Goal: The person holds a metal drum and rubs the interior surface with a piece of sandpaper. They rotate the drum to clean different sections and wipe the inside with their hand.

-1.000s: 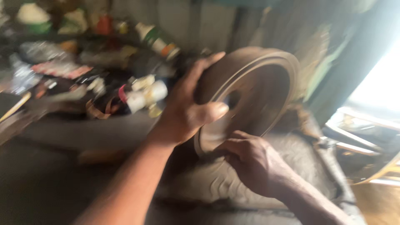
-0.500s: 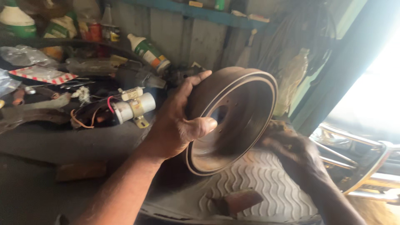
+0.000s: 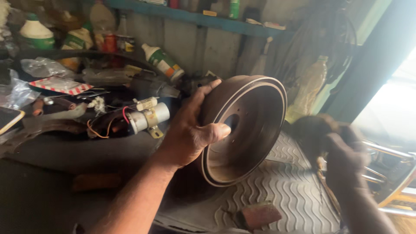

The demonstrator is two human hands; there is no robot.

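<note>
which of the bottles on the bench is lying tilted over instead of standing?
The white bottle with the green band, leaning on its side just above the left hand. The green-capped white bottle at far left stands upright.

cluttered bench [image 3: 65, 151], ribbed mat [image 3: 286, 190], bottles [image 3: 162, 60]

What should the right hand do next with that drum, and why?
Probably bring the right hand back onto the drum. Only the left hand grips its rim, holding it tilted on edge over the ribbed mat, while the right, blurred, is off to the side.
</note>
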